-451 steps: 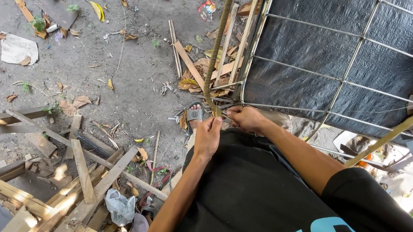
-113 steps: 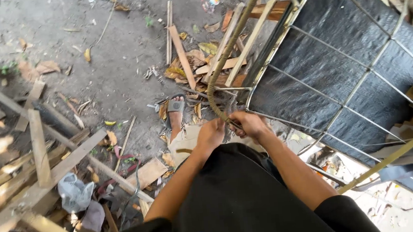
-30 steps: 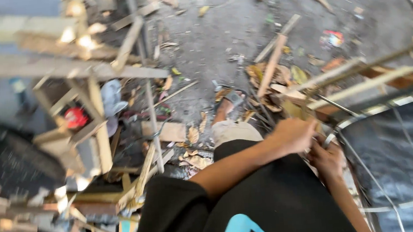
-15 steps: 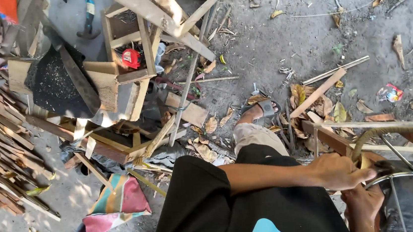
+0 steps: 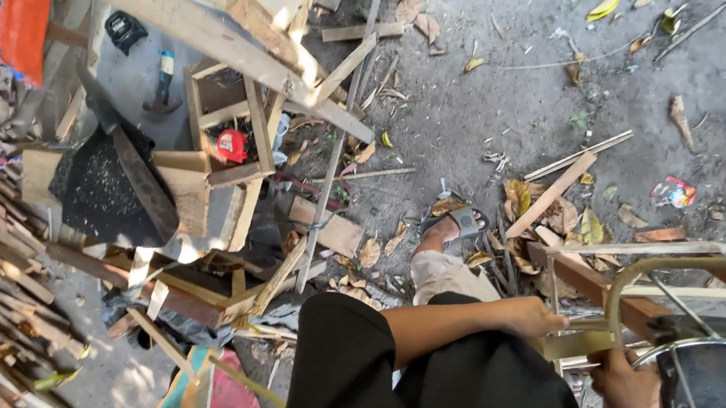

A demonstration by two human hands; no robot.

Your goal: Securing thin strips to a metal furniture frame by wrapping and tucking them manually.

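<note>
Your left hand (image 5: 530, 316) clenches the bent cane frame (image 5: 649, 271) at 4 o'clock. Your right hand (image 5: 624, 382) grasps its lower rail; only the frame's bare outline shows.

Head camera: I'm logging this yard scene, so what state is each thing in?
Left hand: closed on the bent cane frame.
Right hand: gripping the frame's lower edge.
Sandal: worn on a foot.
Red tape measure: lying in the wooden frame.

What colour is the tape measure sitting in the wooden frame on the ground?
Red, with a dark patch on its side. The tape measure shows in the head view, inside the wooden frame.
</note>
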